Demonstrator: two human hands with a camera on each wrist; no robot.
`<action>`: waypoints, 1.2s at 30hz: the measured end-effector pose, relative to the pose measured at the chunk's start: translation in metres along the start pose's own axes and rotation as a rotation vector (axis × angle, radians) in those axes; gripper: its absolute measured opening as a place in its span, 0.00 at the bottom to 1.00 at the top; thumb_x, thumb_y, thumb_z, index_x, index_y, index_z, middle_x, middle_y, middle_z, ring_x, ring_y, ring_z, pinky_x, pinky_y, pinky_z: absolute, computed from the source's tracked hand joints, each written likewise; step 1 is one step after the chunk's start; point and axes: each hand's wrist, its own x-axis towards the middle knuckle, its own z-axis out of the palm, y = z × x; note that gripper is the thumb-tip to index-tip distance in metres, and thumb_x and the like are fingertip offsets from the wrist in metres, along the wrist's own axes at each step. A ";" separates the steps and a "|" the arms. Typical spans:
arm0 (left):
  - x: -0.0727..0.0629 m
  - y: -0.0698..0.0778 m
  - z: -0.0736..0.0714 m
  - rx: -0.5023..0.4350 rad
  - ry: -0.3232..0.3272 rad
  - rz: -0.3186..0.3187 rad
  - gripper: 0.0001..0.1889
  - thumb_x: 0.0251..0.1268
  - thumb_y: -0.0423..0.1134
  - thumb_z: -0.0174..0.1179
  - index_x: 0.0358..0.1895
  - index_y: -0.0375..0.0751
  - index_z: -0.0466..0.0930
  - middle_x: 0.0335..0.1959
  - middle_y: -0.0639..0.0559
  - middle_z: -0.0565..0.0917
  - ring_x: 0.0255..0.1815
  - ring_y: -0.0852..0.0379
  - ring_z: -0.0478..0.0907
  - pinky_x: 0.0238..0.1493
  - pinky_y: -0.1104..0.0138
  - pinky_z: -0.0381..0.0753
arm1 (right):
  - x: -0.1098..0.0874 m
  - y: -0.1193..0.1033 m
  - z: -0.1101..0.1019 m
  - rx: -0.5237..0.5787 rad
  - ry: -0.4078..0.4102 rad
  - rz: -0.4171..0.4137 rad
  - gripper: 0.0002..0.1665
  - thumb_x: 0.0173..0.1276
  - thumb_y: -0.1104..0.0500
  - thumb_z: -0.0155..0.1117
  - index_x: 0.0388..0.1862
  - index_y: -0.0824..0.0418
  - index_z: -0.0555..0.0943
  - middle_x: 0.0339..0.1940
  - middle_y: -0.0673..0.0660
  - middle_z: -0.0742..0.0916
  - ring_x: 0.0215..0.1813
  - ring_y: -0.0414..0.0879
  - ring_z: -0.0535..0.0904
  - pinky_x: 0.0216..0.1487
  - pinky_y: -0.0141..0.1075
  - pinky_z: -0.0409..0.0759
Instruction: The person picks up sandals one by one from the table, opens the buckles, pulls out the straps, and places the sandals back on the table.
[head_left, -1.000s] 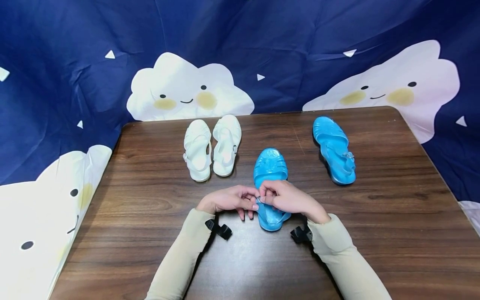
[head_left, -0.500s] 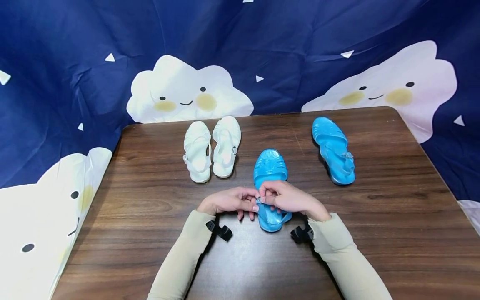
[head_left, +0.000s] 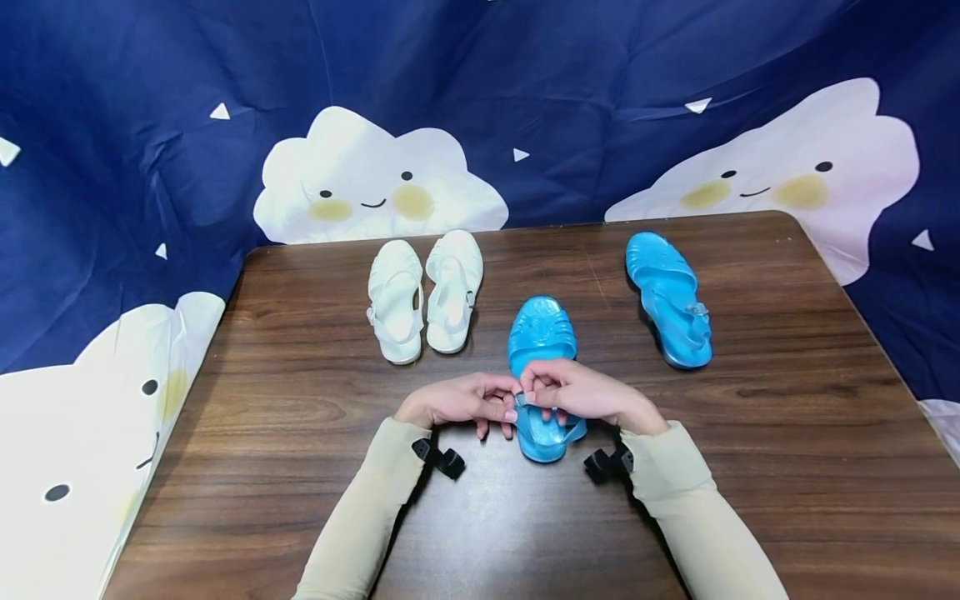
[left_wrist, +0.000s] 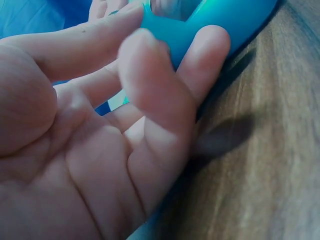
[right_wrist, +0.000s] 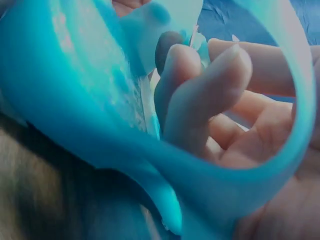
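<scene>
The near blue shoe (head_left: 542, 329) is set on the table (head_left: 300, 500), in the near middle; its small buckle (head_left: 521, 401), on the shoe's left side, is pinched by the fingers of the left hand (head_left: 459, 402); the strap (head_left: 577, 431) seems to be pinched close to the buckle by the fingers of the right hand (head_left: 585, 393); both pinches are narrow; whether the strap is through the buckle cannot be told, as that spot is mostly hidden by fingers.

The strap could be lost if it is pinched too lightly, since it looks smooth and shiny; it is bowed out to the right of the heel, so it could spring away or get twisted; the buckle could be bent if it is pulled too hard; the shoe could be turned or dragged too, as it seems to be held only at the left side; the white shoes (head_left: 456, 287), far and to the left, could be bumped only by a big swing; the far blue shoe (head_left: 663, 300), on the right, is well apart and seems safe.
</scene>
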 end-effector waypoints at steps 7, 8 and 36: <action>0.001 -0.001 0.000 -0.036 0.028 -0.028 0.09 0.69 0.32 0.55 0.50 0.39 0.72 0.32 0.46 0.82 0.34 0.56 0.82 0.24 0.69 0.77 | -0.001 -0.002 0.004 -0.180 0.061 -0.099 0.05 0.73 0.58 0.56 0.42 0.58 0.76 0.24 0.53 0.77 0.23 0.43 0.72 0.25 0.32 0.74; 0.001 -0.002 0.000 -0.043 0.031 -0.032 0.10 0.69 0.32 0.55 0.50 0.39 0.72 0.32 0.47 0.82 0.33 0.57 0.82 0.24 0.69 0.77 | -0.001 -0.003 0.004 -0.223 0.074 -0.111 0.05 0.73 0.57 0.57 0.43 0.57 0.77 0.24 0.52 0.77 0.23 0.42 0.72 0.25 0.32 0.72; 0.000 0.000 0.002 0.013 0.035 -0.011 0.08 0.68 0.32 0.56 0.47 0.39 0.73 0.34 0.44 0.82 0.35 0.55 0.82 0.24 0.67 0.79 | 0.000 -0.002 0.006 -0.224 0.059 -0.169 0.08 0.74 0.56 0.55 0.34 0.57 0.74 0.20 0.50 0.76 0.22 0.41 0.74 0.26 0.33 0.76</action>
